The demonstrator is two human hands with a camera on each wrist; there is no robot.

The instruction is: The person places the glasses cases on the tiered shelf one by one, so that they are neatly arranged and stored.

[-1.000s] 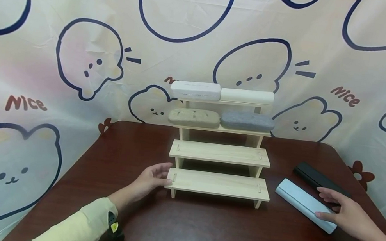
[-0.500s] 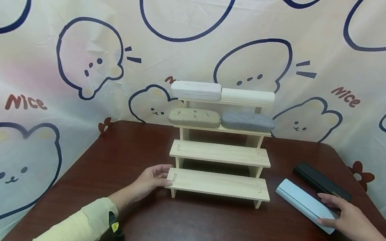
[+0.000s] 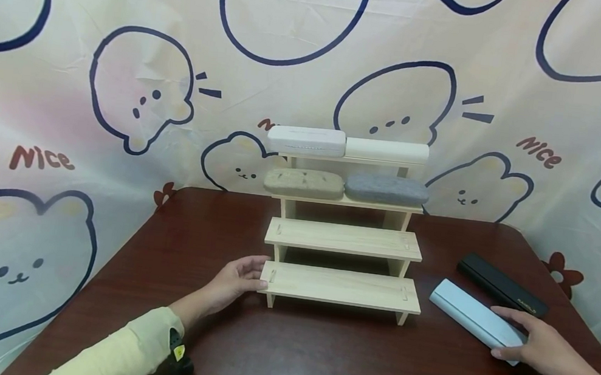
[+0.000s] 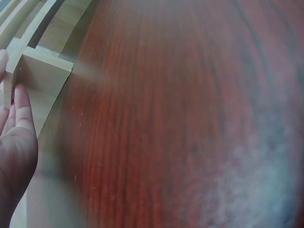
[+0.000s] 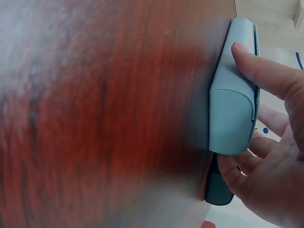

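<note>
My left hand (image 3: 235,281) holds the left end of the lowest board of a pale wooden step shelf (image 3: 339,287). In the left wrist view, fingers and thumb pinch the board's edge (image 4: 8,88). On the right, my right hand (image 3: 544,347) grips the near end of a light blue glasses case (image 3: 471,312), lying slantwise on the table. The right wrist view has the thumb on one side of the blue case (image 5: 232,118) and the fingers round the other. Just behind it lies a black glasses case (image 3: 499,282) with small lettering.
White case (image 3: 305,141) and cream case (image 3: 387,151) stand side by side on the top tier. Below them sit a beige-green case (image 3: 303,183) and a grey-blue case (image 3: 386,190). The dark brown table (image 3: 315,360) backs onto a cartoon-printed curtain (image 3: 278,87).
My right hand has lowered and closed its thumb and fingers about the near end of the light blue glasses case. The left hand stays on the shelf.
</note>
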